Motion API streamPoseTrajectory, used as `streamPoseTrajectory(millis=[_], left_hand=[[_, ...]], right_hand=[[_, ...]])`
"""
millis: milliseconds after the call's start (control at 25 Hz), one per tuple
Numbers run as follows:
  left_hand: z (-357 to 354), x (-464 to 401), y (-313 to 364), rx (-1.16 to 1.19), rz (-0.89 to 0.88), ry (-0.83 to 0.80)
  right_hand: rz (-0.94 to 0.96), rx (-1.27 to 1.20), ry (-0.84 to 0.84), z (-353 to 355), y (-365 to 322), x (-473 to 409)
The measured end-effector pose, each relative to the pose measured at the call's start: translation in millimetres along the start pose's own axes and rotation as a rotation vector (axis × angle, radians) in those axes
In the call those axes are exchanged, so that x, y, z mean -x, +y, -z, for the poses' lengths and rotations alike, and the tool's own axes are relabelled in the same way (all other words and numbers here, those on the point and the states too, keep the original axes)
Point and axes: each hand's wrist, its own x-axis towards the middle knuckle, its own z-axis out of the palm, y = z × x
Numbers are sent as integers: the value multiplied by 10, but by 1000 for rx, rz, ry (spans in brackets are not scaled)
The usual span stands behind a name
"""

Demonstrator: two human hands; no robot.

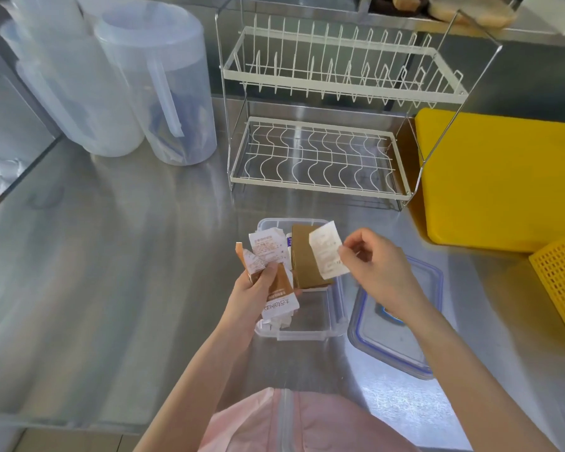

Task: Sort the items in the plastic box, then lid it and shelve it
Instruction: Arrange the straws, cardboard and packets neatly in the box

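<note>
Holding a fan of thin packets (279,293) and a receipt over the clear plastic box (327,316), the left hand (253,290) was clamped on them while the right hand (377,264) pinched a limp white slip (327,251) by its edge. Such paper looked feather-light, floppy and easily creased, best taken by a corner. At four o'clock lay the blue-rimmed lid (415,345); at twelve o'clock stood the stiff white wire rack (323,158) on smooth steel.
</note>
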Motion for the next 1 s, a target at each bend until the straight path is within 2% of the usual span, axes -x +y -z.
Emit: streamPoseTrajectory(millis=[80, 200, 320, 480, 600, 800, 920, 1000], left_hand=[[-53, 6, 12, -36, -16, -51], [-107, 40, -1, -10, 1, -136], [-104, 49, -16, 57, 24, -145], [-108, 65, -5, 109, 50, -168], [-104, 102, 19, 88, 44, -193], [-109, 167, 45, -18, 23, -241], [-148, 227, 64, -62, 40, -316], [-166, 244, 73, -84, 42, -341]], right_hand=[[107, 52, 39, -119, -71, 54], [204, 120, -25, -376, -78, 153], [252, 42, -14, -511, -28, 207], [93, -101, 72, -486, -12, 205], [-137, -350, -59, -415, -18, 154], [-138, -512, 30, -303, -53, 125], [-205, -675, -100, -270, -94, 105], [-252, -684, -149, -271, -105, 113]])
